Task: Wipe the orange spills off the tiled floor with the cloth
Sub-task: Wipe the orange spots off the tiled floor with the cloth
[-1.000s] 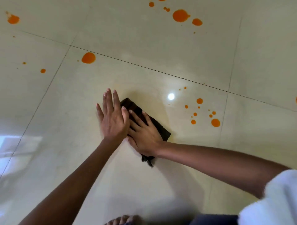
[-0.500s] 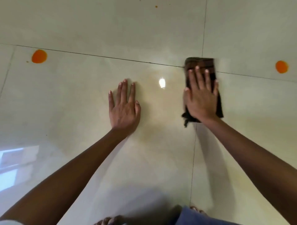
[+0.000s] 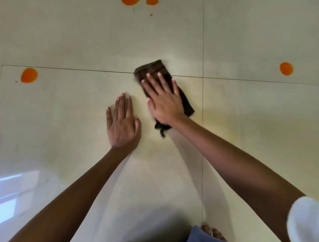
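A folded dark brown cloth (image 3: 151, 69) lies on the pale tiled floor (image 3: 241, 121), across a grout line. My right hand (image 3: 164, 101) presses flat on it, fingers spread, covering its middle. Just left of the cloth, my left hand (image 3: 123, 124) rests palm down on the bare tile, fingers together. One orange spill (image 3: 29, 75) sits far left, another orange spill (image 3: 286, 68) far right. Two bigger orange blots (image 3: 128, 1) are cut off by the top edge, with a tiny orange speck (image 3: 151, 15) below them.
A faint yellowish smear (image 3: 233, 124) tints the tiles around and below the cloth. My toes (image 3: 213, 230) and a blue trouser leg (image 3: 196, 235) show at the bottom edge. A window reflection (image 3: 10, 195) glares at the lower left.
My right hand has slid the cloth leftward, closer to my left hand, and the cloth now lies at a slant. The camera view shifted; the cluster of small orange drops seen a second ago is gone.
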